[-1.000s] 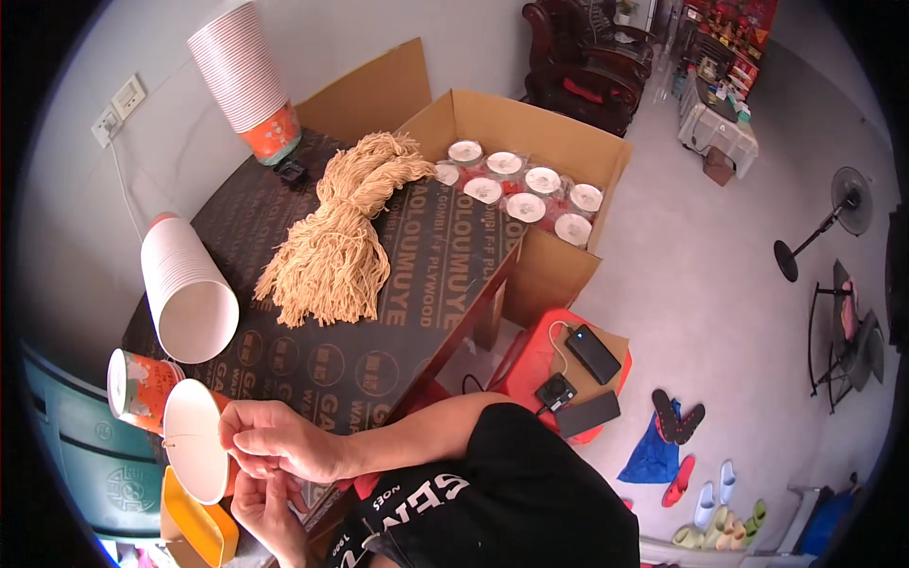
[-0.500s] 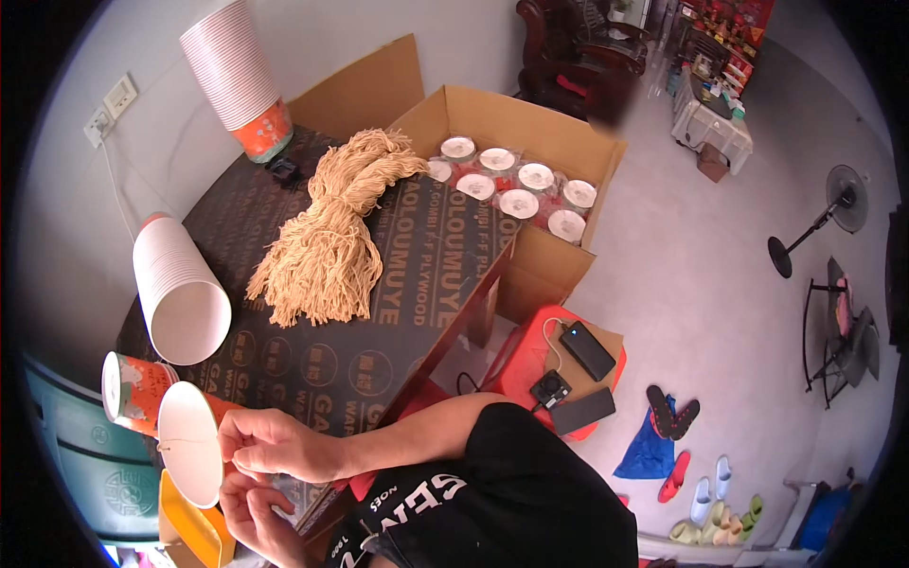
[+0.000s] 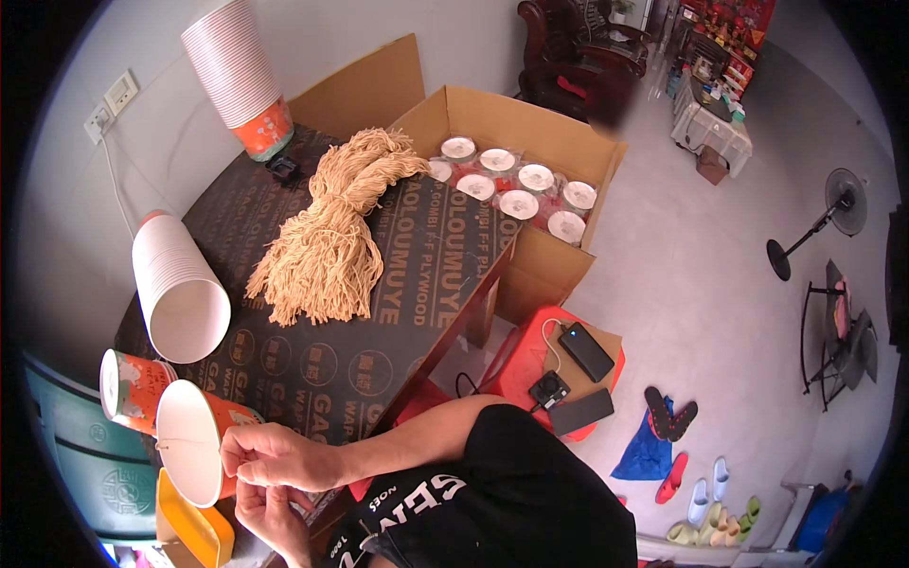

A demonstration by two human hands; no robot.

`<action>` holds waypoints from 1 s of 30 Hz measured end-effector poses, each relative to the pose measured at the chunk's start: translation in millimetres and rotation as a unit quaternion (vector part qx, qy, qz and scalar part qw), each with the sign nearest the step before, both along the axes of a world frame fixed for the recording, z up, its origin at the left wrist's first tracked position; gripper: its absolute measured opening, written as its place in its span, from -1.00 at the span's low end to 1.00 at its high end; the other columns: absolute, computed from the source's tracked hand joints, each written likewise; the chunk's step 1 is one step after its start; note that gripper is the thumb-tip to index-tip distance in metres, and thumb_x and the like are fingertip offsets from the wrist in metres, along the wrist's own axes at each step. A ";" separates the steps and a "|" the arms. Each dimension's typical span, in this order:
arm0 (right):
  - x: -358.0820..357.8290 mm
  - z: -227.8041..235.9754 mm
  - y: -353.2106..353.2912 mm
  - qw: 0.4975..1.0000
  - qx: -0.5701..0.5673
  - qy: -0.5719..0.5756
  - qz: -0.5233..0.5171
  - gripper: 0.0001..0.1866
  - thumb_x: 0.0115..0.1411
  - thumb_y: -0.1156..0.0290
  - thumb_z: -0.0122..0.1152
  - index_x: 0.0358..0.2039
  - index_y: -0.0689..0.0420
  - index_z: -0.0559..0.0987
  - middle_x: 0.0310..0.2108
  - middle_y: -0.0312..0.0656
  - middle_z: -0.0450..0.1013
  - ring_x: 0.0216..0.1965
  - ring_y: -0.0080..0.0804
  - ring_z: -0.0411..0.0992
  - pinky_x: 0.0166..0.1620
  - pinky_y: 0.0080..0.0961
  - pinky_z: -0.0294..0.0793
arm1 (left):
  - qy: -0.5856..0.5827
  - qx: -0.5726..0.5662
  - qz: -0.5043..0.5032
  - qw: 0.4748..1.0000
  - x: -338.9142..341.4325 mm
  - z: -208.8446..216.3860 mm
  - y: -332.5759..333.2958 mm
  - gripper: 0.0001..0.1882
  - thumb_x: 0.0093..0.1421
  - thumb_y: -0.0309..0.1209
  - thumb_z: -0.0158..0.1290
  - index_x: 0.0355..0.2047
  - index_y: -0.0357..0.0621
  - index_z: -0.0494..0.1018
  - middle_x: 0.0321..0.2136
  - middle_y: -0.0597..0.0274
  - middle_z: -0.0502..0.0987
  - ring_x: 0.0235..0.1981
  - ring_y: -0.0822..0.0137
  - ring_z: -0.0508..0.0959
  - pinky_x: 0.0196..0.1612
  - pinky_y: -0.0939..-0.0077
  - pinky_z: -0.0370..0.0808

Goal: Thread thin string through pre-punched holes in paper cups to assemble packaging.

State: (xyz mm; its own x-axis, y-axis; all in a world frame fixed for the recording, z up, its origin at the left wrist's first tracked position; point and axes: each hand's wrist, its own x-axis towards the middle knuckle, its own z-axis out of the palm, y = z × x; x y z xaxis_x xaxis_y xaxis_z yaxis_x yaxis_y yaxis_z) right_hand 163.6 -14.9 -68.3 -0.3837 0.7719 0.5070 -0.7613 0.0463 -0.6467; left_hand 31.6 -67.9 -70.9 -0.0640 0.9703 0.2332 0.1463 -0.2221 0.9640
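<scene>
An orange paper cup (image 3: 186,445) lies at the table's near left corner, its white oval mouth toward me. A thin string (image 3: 194,441) crosses that mouth from a small knot near the left rim toward my fingers. My right hand (image 3: 289,456) is closed in a pinch beside the rim, where the string runs in. Just below it, my left hand (image 3: 270,519) has its fingertips pressed together; what they hold is hidden. Behind the cup lies another orange cup stack (image 3: 133,386). A thick bundle of beige strings (image 3: 331,241) rests on the dark tabletop (image 3: 417,256).
White stacked cups (image 3: 180,289) lie along the wall; a tall cup stack (image 3: 244,85) stands behind. A cardboard box (image 3: 544,270) holds several plastic-wrapped, round-topped items. Below the corner is a yellow tray (image 3: 194,521). A red stool (image 3: 521,350) with black devices stands right.
My left hand has shifted slightly right and down, its fingers drawn together under the right hand. My right hand stays pinched at the rim. The cup has barely moved.
</scene>
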 end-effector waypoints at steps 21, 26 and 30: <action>-0.2 -0.8 -9.2 0.853 0.322 -0.259 -0.320 -0.75 0.08 0.48 0.31 -0.28 0.25 0.44 -0.46 -0.05 0.49 -0.43 -0.06 0.53 -0.44 -0.23 0.48 | 0.154 -0.009 0.015 0.988 -40.8 19.4 -5.7 -0.92 0.23 -0.64 0.06 -0.26 -0.36 0.48 -0.40 0.33 0.55 -0.39 0.60 0.46 -0.30 0.72 0.39; -4.1 -11.9 -5.0 0.828 0.346 -0.302 -0.323 -0.77 0.05 0.44 0.32 -0.45 0.18 0.39 -0.52 -0.10 0.45 -0.43 -0.05 0.49 -0.41 -0.19 0.46 | 0.247 0.024 -0.010 0.969 -58.8 35.1 -10.4 -0.95 0.20 -0.70 0.04 -0.34 -0.36 0.47 -0.48 0.31 0.52 -0.42 0.56 0.44 -0.31 0.67 0.40; -14.1 -15.9 -3.7 0.839 0.336 -0.272 -0.330 -0.84 0.06 0.47 0.28 -0.43 0.15 0.44 -0.45 -0.14 0.44 -0.40 -0.07 0.49 -0.38 -0.20 0.48 | 0.329 0.085 0.019 0.940 -62.5 44.8 -17.4 -0.97 0.14 -0.64 0.12 -0.43 -0.30 0.48 -0.62 0.30 0.48 -0.64 0.52 0.40 -0.57 0.66 0.30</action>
